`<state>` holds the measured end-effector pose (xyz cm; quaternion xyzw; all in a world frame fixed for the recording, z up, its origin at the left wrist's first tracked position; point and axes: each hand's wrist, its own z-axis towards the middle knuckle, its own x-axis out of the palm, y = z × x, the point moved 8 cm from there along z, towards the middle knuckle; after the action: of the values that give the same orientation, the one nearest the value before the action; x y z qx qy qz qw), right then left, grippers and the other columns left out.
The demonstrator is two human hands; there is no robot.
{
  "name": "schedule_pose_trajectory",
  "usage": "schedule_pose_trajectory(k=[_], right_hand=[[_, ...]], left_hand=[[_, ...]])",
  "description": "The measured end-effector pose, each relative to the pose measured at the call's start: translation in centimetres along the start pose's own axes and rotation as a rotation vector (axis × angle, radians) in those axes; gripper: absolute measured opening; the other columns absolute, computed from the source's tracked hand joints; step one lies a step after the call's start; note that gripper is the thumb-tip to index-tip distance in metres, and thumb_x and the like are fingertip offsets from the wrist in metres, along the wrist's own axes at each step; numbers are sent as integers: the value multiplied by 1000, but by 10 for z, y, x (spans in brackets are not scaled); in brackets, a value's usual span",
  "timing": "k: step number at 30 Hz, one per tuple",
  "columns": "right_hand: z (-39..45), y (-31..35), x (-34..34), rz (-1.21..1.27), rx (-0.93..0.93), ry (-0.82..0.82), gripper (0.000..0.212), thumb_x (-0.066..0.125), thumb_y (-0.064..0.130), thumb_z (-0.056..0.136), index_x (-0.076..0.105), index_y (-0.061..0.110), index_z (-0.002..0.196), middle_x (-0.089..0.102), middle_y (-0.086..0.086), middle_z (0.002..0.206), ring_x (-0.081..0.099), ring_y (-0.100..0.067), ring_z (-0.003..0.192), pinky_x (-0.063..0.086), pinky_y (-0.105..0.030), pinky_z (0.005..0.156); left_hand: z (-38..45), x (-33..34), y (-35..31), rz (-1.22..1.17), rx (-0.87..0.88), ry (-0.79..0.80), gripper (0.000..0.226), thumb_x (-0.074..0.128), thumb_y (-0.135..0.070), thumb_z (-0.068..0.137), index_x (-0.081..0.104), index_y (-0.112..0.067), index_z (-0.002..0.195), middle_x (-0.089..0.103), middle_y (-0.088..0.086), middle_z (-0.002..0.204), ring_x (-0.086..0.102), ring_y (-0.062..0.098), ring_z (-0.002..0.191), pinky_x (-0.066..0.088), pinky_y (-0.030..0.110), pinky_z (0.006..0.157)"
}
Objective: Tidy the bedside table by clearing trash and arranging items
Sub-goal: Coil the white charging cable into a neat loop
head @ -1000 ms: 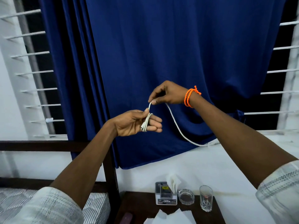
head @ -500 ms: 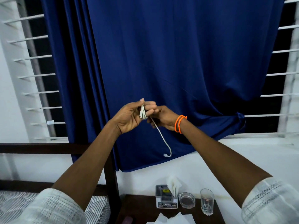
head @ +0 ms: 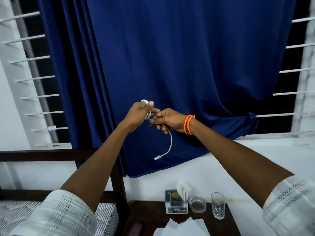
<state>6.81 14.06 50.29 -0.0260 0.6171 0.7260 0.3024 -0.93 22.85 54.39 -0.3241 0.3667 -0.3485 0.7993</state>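
Since half a second ago both hands have edged up in front of the dark blue cloth curtain (head: 187, 65), and more of the thin white charging cable (head: 170, 143) is wound in, leaving a shorter tail. The left hand (head: 139, 114) curls round the coiled part, thumb pressed on top; the right hand (head: 167, 120), with orange bead bands (head: 188, 124) at its wrist, pinches the strand just beside it at about 3 o'clock. The loose end hangs down toward 6 o'clock, free of everything.

Well below, at 6 o'clock, the dark wooden bedside table (head: 150, 212) carries a small white tissue box (head: 176, 204), a round glass ashtray (head: 197, 204) and a clear drinking glass (head: 218, 206) in a row along its back edge, with white crumpled paper (head: 182, 228) at the front, cut off by the frame. A dark wooden bedpost (head: 119, 188) stands close on the table's left, beside a striped mattress (head: 105, 217). The purple object (head: 135, 229) at the bottom edge is too blurred to make out.
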Motion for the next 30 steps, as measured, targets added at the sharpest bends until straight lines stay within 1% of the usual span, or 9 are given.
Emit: schedule_pose_trajectory(k=[2,5,8,10,12,16,19,24,30], right_hand=[[-3,1,-6,-63,12,16,19,75,24,89,75,5,91,61,-3,63,50,-9,47,46,-27,46],[-8,5,-17,-119,25,43,16,77,22,85,75,8,91,62,-4,64,50,-10,47,47,-27,46],[-11,15,-35,-166,26,18,18,77,20,86,75,6,98,63,-3,66,50,-9,47,48,-26,47],[-13,26,-49,-184,2,-16,17,75,18,88,74,5,100,64,-2,68,51,-8,48,49,-26,49],[-16,37,-61,-194,-33,-56,19,73,17,91,72,2,102,64,1,69,54,-8,51,50,-24,50],[-17,47,-69,-167,-75,-126,20,71,17,94,70,0,105,62,0,75,59,-9,61,53,-23,55],[-18,44,-62,-66,-91,-158,10,64,15,98,67,6,101,63,-2,80,62,-12,69,56,-25,59],[-19,29,-39,190,-50,-171,15,58,25,102,68,14,105,73,-4,92,70,-16,84,57,-28,65],[-7,15,-4,495,44,-201,37,61,26,97,68,6,128,68,-1,85,60,-10,69,43,-23,56]], left_hand=[[-1,3,-1,167,14,4,40,48,-38,107,65,-18,77,81,-6,96,74,2,86,54,29,85],[-2,2,6,329,-12,-21,43,48,-42,106,65,-14,78,78,-13,82,70,-4,76,46,25,77],[-6,3,24,354,-109,62,47,47,-43,107,70,-6,90,77,-12,81,73,-3,79,53,32,86],[-12,9,38,262,-207,148,51,42,-46,108,72,-5,102,81,-2,92,77,7,92,53,38,103],[-17,16,45,123,-274,204,60,36,-52,108,69,-2,110,80,10,98,76,16,102,51,41,107],[-26,35,39,-213,-360,335,75,29,-58,106,66,5,121,76,20,90,74,34,105,59,31,89],[-28,42,19,-404,-323,402,70,33,-56,106,71,1,118,68,11,74,75,30,94,59,27,80],[-21,37,-8,-710,-194,346,55,38,-47,108,72,-6,99,53,0,55,67,17,69,58,22,67],[-21,19,1,-946,-167,180,43,43,-39,106,63,-14,78,44,-5,45,56,13,57,51,20,64]])
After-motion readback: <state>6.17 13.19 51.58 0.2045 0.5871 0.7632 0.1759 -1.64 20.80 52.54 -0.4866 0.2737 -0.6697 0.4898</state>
